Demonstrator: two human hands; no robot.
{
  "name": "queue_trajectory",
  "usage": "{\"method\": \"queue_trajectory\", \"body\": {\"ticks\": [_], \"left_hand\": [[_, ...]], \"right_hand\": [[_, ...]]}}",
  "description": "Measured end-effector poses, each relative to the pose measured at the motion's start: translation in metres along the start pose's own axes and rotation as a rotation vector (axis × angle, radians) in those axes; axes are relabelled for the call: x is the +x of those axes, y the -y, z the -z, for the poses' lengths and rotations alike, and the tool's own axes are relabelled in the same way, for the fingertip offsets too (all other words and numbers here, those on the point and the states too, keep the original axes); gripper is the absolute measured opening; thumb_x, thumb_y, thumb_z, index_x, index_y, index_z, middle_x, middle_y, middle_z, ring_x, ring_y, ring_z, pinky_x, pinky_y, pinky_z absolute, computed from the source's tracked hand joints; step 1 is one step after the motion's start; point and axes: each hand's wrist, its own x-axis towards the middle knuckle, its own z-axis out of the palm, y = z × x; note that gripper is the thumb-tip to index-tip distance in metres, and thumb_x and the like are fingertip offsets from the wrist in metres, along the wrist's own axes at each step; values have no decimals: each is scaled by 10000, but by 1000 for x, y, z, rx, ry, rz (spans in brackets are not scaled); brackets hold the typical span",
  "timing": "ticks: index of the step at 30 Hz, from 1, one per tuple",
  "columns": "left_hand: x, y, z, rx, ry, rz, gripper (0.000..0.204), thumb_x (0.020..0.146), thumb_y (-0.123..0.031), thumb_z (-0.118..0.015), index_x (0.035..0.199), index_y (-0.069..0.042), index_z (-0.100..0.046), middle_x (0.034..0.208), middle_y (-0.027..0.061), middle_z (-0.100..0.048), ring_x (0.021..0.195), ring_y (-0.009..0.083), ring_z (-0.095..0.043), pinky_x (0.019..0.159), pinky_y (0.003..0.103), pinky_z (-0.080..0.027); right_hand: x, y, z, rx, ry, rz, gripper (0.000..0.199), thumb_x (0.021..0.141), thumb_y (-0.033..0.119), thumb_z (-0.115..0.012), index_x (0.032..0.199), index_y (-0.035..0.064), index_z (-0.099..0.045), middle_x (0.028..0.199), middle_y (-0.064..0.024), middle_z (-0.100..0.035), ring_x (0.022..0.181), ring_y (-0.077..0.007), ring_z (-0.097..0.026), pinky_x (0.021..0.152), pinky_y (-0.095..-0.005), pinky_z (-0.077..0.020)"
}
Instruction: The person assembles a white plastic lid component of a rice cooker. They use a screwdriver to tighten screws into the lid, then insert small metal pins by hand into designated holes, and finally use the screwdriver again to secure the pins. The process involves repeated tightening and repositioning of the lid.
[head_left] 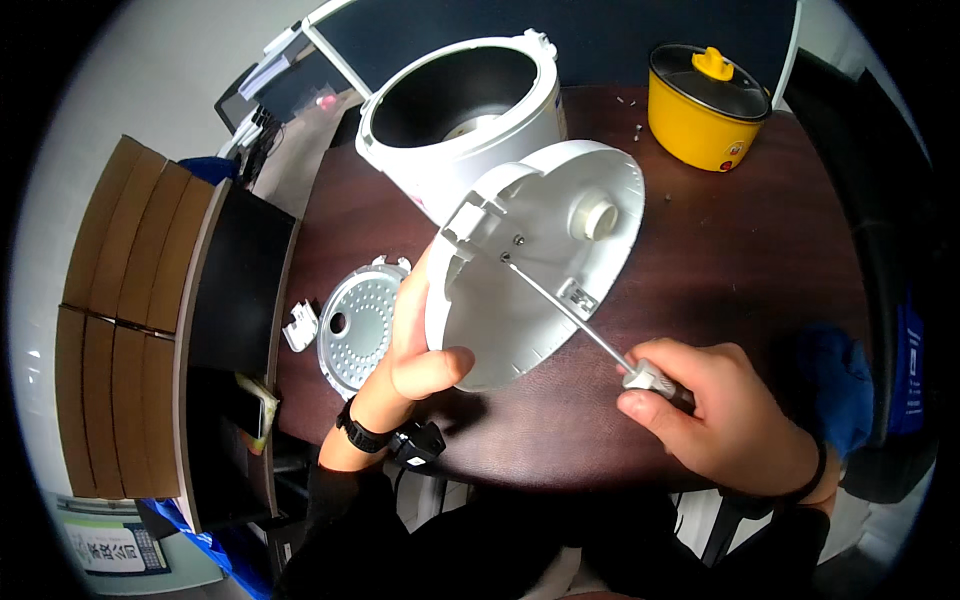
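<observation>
A white rice cooker lid shell [545,300] is held up and tilted above the table, its hollow inner side showing. My left hand [420,345] grips it by the left edge, thumb over the rim and the other fingers hidden behind. In my right hand [715,410] is a screwdriver [590,332] with a short grey handle and a long thin shaft. Its tip meets or nearly meets the lower of two screws inside the lid, close to the hinge bracket. Behind the lid stands the white rice cooker body [500,140], open at the top with a dark interior.
A perforated round metal plate [362,325] lies left of my left hand, beside a small white plastic part [299,327]. At the far right stands a yellow pot [695,120] with a dark lid. Small screws [638,132] lie near it. A shelf with brown boxes [125,300] borders the left.
</observation>
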Motion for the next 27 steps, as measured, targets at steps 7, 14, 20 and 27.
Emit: {"method": "queue_trajectory", "body": {"ticks": [7, 14, 20, 27], "left_hand": [[6, 16, 5, 20, -34, -70, 861, 583, -308, -655, 1333, 32, -404, 1133, 119, -567, 1038, 221, -572, 885, 357, -482], [-11, 34, 8, 11, -151, -41, 835, 603, -353, -683, 1295, 35, -421, 1090, 100, -572, 998, 195, -573, 859, 340, -480], [-19, 39, 13, 62, -152, -39, 821, 615, -367, -699, 1274, 38, -425, 1062, 85, -569, 956, 178, -563, 835, 327, -476], [-24, 47, 15, 78, -152, -82, 729, 625, -274, -680, 1237, 41, -442, 1002, 77, -571, 892, 165, -552, 791, 300, -467]], "right_hand": [[15, -16, -8, 886, 316, -305, 352, 1029, 286, -458, 1118, -38, -561, 705, -52, -572, 507, -102, -547, 453, -242, -444], [23, -24, -13, 232, 135, -80, 217, 941, 213, -604, 959, -3, -614, 614, -109, -581, 536, -199, -612, 512, -333, -472], [16, -22, -18, -317, -164, 174, 246, 899, 189, -639, 1028, -9, -572, 741, -233, -627, 704, -404, -649, 594, -440, -507], [19, -27, -25, 380, 227, -146, 240, 974, 244, -570, 980, 5, -554, 589, -76, -543, 507, -203, -579, 478, -348, -455]]}}
